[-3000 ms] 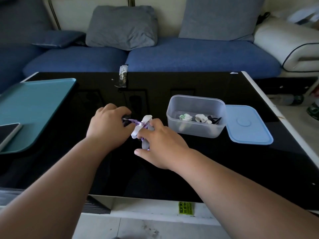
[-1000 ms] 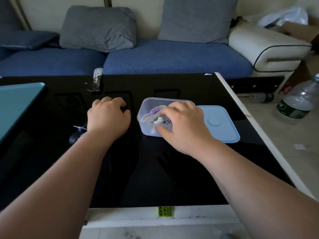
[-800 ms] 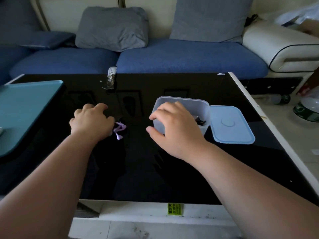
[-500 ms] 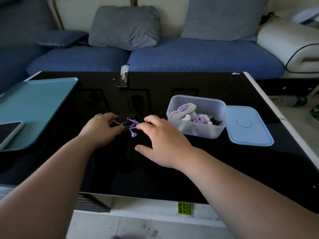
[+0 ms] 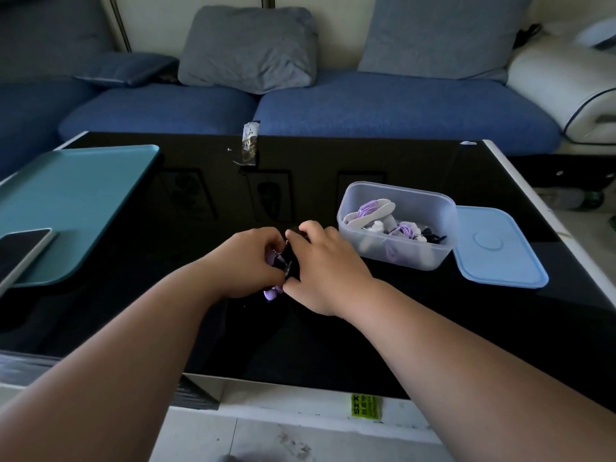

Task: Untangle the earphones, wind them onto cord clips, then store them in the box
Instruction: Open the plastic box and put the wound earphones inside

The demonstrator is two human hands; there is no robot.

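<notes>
A tangle of purple earphones [image 5: 272,292] lies on the black glass table between my two hands. My left hand [image 5: 248,261] has its fingers curled round the purple cord. My right hand [image 5: 321,261] pinches the same tangle from the right, where something dark shows at my fingertips. To the right stands the clear plastic box [image 5: 396,255]; inside it are wound purple earphones on white cord clips [image 5: 370,211] and some black cord. Most of the tangle is hidden under my fingers.
The box's blue lid [image 5: 496,251] lies flat just right of it. A teal tray [image 5: 66,201] with a phone [image 5: 20,251] on it fills the table's left side. A crumpled wrapper [image 5: 250,145] sits at the far edge, before a blue sofa.
My right hand put a wound purple set into the box, then came back left. Both hands have now closed on the purple tangle and drawn together.
</notes>
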